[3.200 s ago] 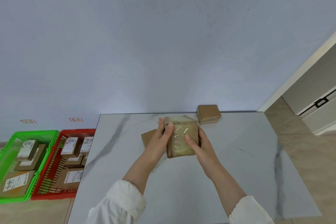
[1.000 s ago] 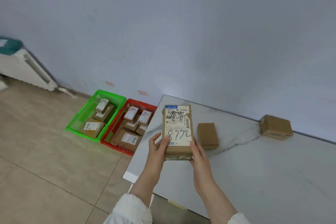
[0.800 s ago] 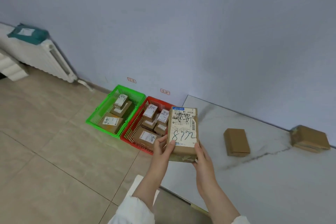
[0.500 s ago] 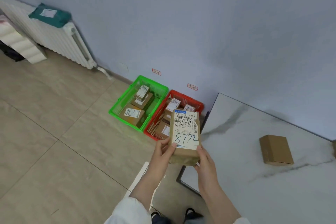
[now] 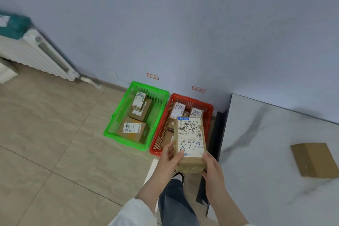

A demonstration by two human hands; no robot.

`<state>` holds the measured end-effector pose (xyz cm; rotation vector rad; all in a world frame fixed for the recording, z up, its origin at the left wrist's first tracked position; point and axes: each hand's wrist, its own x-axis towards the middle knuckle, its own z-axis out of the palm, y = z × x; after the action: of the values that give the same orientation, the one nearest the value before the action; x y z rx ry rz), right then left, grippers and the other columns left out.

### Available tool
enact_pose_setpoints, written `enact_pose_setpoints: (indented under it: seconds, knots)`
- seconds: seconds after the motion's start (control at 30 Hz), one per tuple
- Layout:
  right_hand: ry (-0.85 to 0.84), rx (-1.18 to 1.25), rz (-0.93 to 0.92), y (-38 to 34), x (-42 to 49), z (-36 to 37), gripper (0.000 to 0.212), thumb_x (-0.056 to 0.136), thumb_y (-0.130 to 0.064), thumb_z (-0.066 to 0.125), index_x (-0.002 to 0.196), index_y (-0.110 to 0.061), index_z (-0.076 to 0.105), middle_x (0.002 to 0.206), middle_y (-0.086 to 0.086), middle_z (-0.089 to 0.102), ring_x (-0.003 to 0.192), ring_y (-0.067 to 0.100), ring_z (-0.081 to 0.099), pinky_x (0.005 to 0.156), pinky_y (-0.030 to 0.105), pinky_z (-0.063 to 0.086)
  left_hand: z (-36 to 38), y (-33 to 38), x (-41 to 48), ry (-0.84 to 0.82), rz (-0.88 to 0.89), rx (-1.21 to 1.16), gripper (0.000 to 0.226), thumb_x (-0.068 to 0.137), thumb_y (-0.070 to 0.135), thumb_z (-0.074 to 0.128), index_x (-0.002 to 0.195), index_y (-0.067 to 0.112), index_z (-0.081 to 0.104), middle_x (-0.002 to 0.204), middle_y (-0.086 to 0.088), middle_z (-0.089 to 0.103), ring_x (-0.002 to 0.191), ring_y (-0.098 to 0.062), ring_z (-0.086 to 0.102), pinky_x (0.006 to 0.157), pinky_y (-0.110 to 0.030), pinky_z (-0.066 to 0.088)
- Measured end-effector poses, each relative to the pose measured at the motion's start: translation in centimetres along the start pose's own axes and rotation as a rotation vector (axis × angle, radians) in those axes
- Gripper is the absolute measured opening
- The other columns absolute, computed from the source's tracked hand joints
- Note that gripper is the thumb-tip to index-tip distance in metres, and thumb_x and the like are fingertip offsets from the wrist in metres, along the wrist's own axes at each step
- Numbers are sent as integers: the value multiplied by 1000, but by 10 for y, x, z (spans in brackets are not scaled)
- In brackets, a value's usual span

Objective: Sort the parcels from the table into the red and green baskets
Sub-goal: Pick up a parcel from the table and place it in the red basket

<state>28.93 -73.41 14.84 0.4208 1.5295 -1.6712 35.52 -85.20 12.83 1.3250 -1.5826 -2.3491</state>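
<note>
Together, left hand (image 5: 169, 154) and right hand (image 5: 211, 168) grip labelled parcel (image 5: 190, 143).

A brown cardboard parcel (image 5: 190, 137) with a handwritten white label is held by its lower end between the left grip (image 5: 169, 156) and right grip (image 5: 211, 167), above the red plastic basket (image 5: 192, 99). Labelled parcels are seen in it and in the adjoining green plastic basket (image 5: 148, 87). A plain brown box (image 5: 313, 159) is laid on the marbled white bench (image 5: 266, 152).

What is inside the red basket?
The red basket holds at least two labelled cardboard parcels. The held parcel covers its middle, so the rest cannot be counted.
</note>
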Motion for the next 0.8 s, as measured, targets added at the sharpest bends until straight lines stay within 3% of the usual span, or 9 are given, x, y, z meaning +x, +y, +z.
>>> enact_pose_setpoints:
  seconds: [0.07, 0.13, 0.2, 0.27, 0.43, 0.5, 0.57, 0.67, 0.8]
  knots:
    - [83, -12, 22, -1, 31, 7, 23, 96, -12, 45, 118, -10, 53, 99, 4, 63, 84, 12, 59, 53, 15, 53, -6, 2, 34, -19, -45, 14, 51, 91, 16, 57, 137, 20, 35, 131, -3, 50, 120, -21, 52, 68, -15, 53]
    - [140, -79, 36, 1, 63, 8, 18, 94, -15, 50, 110, -15, 58, 105, 6, 65, 92, 15, 60, 68, 24, 54, -15, 3, 71, -3, -98, -1, 57, 90, 18, 58, 140, 19, 32, 131, -3, 49, 122, -22, 51, 83, -24, 53]
    - [166, -166, 55, 5, 89, 4, 21, 92, -20, 53, 110, -18, 62, 108, 4, 66, 103, 19, 59, 88, 34, 50, -23, 9, 101, 33, -154, 10, 71, 84, 33, 65, 144, 24, 28, 132, -3, 52, 121, -24, 52, 101, -44, 45]
    - [144, -232, 85, 7, 115, -4, 21, 93, -19, 51, 109, -19, 64, 105, 3, 68, 103, 20, 59, 89, 34, 48, -33, 14, 134, 31, -226, 4, 79, 75, 52, 68, 141, 33, 30, 132, -3, 55, 119, -24, 54, 103, -52, 41]
    - [88, -317, 105, 25, 190, -19, 29, 94, -21, 49, 120, -19, 62, 105, 1, 70, 104, 18, 62, 84, 30, 49, -42, -11, 216, -52, -279, -49, 23, 92, 27, 54, 113, 18, 56, 97, -2, 69, 97, -19, 62, 98, -44, 47]
    - [155, -260, 99, 52, 232, -20, 36, 93, -28, 51, 128, -26, 51, 113, -3, 65, 104, 15, 61, 83, 31, 50, -44, -46, 251, -11, -261, -90, 19, 92, 22, 54, 110, 14, 57, 95, -3, 69, 91, -17, 64, 94, -41, 49]
    - [208, -169, 135, 86, 279, -15, 53, 87, -39, 55, 136, -33, 38, 120, -3, 61, 106, 19, 61, 89, 44, 52, -47, -86, 287, 79, -254, -125, 19, 93, 21, 51, 111, 15, 54, 100, -4, 66, 91, -14, 64, 91, -39, 50]
    - [272, -148, 185, 147, 340, -4, 52, 90, -41, 53, 138, -37, 35, 125, 0, 59, 108, 24, 60, 94, 47, 49, -60, -153, 331, 229, -255, -67, 18, 94, 28, 51, 111, 23, 51, 108, -3, 63, 99, -17, 62, 93, -42, 49]
    - [326, -304, 189, 220, 416, -9, 51, 96, -35, 44, 144, -25, 32, 138, 4, 49, 122, 24, 49, 95, 34, 40, -85, -219, 374, 259, -134, 334, 15, 96, 24, 47, 111, 26, 44, 90, 20, 53, 83, 0, 52, 70, -9, 39]
